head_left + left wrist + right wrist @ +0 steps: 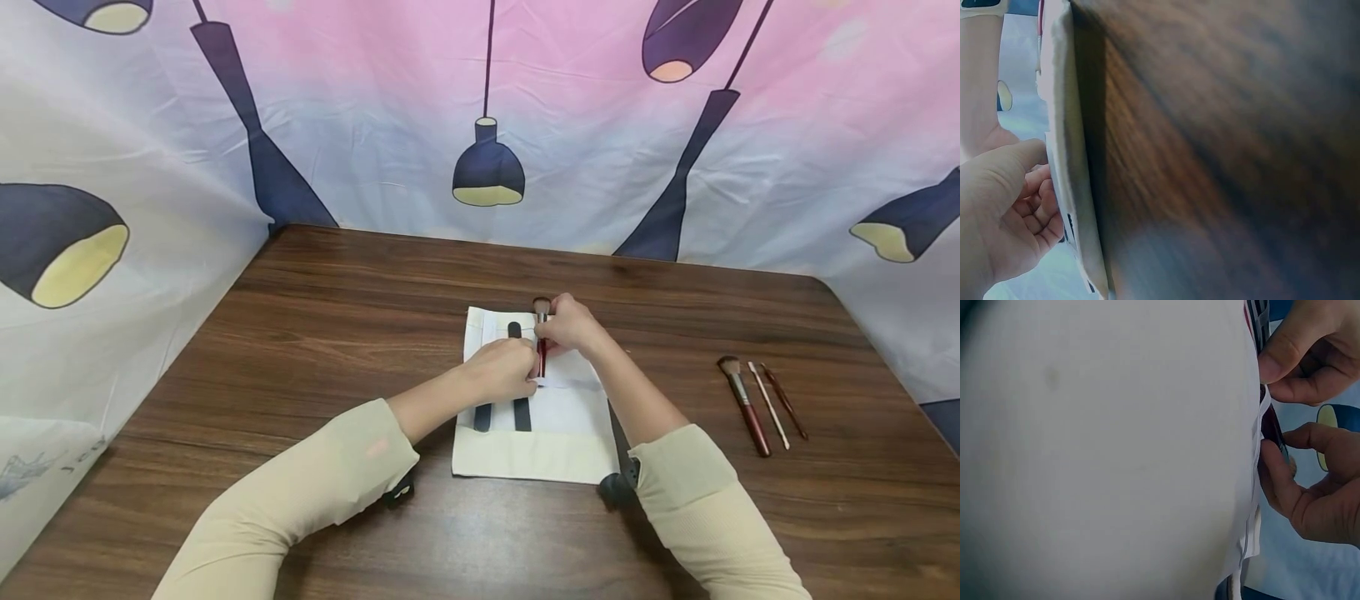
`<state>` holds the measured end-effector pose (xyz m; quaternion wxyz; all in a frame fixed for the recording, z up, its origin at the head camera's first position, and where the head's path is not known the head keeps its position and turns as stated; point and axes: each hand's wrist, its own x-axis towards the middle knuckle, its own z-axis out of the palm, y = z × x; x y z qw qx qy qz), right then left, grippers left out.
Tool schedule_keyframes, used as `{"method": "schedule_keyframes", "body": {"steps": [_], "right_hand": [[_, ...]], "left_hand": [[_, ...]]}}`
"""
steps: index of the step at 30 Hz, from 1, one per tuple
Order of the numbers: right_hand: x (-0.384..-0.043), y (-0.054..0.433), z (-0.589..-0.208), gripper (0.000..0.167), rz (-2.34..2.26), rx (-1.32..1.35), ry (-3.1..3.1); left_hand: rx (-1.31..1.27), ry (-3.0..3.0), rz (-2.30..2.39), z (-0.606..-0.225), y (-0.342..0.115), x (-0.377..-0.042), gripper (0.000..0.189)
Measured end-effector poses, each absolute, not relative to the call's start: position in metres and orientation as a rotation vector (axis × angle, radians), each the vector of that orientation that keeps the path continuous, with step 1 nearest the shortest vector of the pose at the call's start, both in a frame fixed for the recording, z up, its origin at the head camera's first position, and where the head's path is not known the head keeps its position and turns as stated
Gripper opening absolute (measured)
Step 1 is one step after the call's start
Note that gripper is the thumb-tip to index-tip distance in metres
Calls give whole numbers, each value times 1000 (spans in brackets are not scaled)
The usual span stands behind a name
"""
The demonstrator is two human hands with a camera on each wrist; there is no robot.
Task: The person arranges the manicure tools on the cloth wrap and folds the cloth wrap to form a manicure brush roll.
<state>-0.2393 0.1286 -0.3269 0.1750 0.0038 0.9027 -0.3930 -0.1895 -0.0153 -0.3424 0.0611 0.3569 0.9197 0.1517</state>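
Note:
A white and cream fabric brush roll [536,458] lies spread on the table. My right hand [572,325] pinches a makeup brush [542,307] with a dark red handle over the roll's right half. Its bristles point to the far side, and the handle's lower end meets the roll's pocket band. Beside the handle, my left hand [504,368] pinches the edge of that band, thumb against finger, as the right wrist view shows. Black flat strips [522,414] sit in the roll left of the brush, partly covered by my left hand and forearm.
On the table to the right lie a larger makeup brush [744,406], a thin pale stick [769,406] and a thin reddish-brown tool [784,402]. A printed cloth [405,167] hangs behind the wooden table [322,333].

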Motion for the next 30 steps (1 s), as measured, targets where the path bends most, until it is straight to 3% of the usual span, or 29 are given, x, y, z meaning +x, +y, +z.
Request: {"method": "schedule_keyframes", "body": {"steps": [4,9,14,30], "right_hand": [[-238,133,-329,50,-1100,11,2534],[-237,139,-332,30,-1135,7,2503],[-236,142,-330,22,-1143,18,2463],[-229,138,-323,10,-1040,-46,2346]], "left_hand": [[1084,2776,463,-343,-16,-189,17],[1094,2776,442,-344,-17,-189,13],[1095,2771,463,-344,-17,-190,10],[1126,2757,500,-345,-16,-190,23]]}}
